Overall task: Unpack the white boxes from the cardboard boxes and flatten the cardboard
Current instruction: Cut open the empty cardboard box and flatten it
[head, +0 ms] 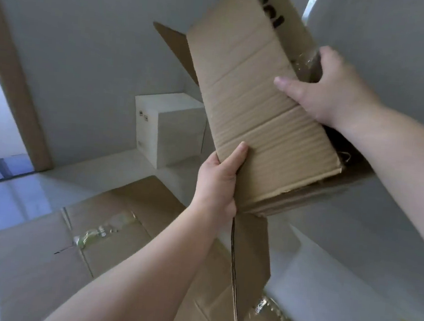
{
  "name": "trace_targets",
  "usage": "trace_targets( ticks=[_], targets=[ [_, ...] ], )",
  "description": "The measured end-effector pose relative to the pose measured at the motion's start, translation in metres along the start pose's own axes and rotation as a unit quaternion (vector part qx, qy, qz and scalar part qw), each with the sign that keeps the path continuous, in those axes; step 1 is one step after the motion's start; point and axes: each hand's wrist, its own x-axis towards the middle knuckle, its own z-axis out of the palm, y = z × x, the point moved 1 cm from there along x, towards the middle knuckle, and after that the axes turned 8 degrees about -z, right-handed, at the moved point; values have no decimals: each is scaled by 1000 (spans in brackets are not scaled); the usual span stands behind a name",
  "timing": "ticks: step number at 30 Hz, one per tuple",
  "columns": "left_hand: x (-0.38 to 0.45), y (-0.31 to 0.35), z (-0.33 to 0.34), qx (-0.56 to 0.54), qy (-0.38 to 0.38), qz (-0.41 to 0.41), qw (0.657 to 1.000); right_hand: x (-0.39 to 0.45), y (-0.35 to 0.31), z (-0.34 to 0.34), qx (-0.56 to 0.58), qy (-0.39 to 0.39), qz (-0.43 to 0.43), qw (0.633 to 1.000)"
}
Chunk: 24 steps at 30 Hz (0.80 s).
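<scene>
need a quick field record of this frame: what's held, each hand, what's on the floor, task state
held item: collapsed cardboard box, raised in the air, tilted, flaps hanging loose
left hand: left hand grips the box's lower corner, thumb on the front face
right hand: right hand grips the box's right edge, thumb on the front face
floor: flattened cardboard with torn tape, below the held box
unpacked: white box standing by the wall
task state: held box nearly flat, not yet laid down
</scene>
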Motion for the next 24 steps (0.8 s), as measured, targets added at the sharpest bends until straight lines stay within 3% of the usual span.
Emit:
trace_targets(
  ticks=[5, 11, 16, 18, 21, 24],
  targets=[
    [-11, -45, -45, -62, 36, -45, 996, -17, -13, 53, -127, -102, -27, 986],
    [-67, -96, -136, -36, 116, -149, 981, -91, -8, 145, -120, -270, 5, 955],
    [-107, -94, -195, 10, 137, -224, 965, -149, -54, 194, -161, -298, -129, 932],
    [-107, -77, -217, 70, 191, -178, 963, -166, -67, 212, -146, -349, -149, 914],
    [-100, -36, -231, 82, 285, -107, 949, -182, -59, 239, -91, -462, -90, 878],
    [-87, -11, -252, 244, 391, -109, 881, -196, -40, 255, -101, -509, -89, 850]
  ],
)
